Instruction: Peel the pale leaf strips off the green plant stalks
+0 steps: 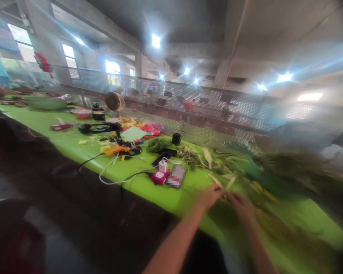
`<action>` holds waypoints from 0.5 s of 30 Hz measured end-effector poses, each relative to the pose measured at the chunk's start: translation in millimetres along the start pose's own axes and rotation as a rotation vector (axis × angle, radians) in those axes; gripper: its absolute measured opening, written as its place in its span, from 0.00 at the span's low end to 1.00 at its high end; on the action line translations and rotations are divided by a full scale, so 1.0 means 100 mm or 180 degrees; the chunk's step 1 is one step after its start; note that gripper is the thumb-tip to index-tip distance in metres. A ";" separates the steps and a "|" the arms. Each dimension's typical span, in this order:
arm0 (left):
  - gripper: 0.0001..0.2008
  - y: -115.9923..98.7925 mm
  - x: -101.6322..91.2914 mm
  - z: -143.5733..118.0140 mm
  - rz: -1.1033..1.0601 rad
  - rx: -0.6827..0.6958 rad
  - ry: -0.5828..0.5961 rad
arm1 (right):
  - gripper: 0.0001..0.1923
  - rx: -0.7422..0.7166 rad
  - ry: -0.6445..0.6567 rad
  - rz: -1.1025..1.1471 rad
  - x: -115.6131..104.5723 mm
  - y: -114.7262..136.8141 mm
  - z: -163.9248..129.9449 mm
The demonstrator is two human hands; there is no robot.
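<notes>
Frame is motion-blurred, detail is soft. Left hand (210, 197) and right hand (242, 206) sit close together at the near edge of the green desk (137, 182), fingers meeting on a thin pale strip of leaf (222, 187). The strip pokes out at 12 o'clock from between the two hands, touching both. Left grip looks pinched on its near end; right grip is too blurred, cannot tell whether closed or apart.

Leaf strip: narrow, flat, yellowish, looks dry and fibrous. More loose strips and green stems (214, 161) lie scattered just past the hands at 12 o'clock. A big dark-green heap of foliage (291, 171), bushy and matted, sits at 2 o'clock from the right hand.

At 10 o'clock from the left hand: a pink block-shaped charger (159, 177) with a white plug (162, 166) on top, white cable (114, 179) looping off left, a black phone (161, 158) lying flat just behind. Farther at 10 o'clock: a small round fan (114, 101), a smooth green paper sheet (133, 133), a pile of bright pink-yellow bits (144, 126).

Desk top is smooth, glossy lime green. A perforated metal screen (205, 110) runs along its far side.
</notes>
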State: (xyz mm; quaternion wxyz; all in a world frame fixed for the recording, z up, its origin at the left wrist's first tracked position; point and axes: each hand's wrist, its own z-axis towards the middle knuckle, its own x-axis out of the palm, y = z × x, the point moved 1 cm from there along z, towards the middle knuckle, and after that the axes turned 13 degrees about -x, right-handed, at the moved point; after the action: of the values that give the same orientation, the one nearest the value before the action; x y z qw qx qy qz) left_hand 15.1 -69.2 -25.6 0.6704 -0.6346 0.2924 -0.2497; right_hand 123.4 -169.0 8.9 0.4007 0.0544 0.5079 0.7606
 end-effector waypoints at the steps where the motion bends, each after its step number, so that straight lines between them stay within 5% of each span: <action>1: 0.17 -0.01 0.01 0.00 0.0003 0.0001 -0.0004 | 0.16 -0.0008 -0.0017 -0.0041 0.00 0.00 0.00; 9: 0.16 -0.01 -0.03 -0.04 0.0155 -0.0033 -0.0049 | 0.16 -0.0079 -0.0128 -0.0264 -0.02 0.01 0.01; 15: 0.14 -0.01 -0.01 -0.05 0.0140 -0.0015 0.0339 | 0.15 -0.0277 -0.0270 -0.0529 -0.05 -0.03 -0.01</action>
State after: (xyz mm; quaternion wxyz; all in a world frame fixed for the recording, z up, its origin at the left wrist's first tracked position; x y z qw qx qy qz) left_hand 11.2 -72.2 -25.0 0.6577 -0.6154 0.3421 -0.2678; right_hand 128.2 -172.0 7.3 0.4855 0.0268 0.4597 0.7431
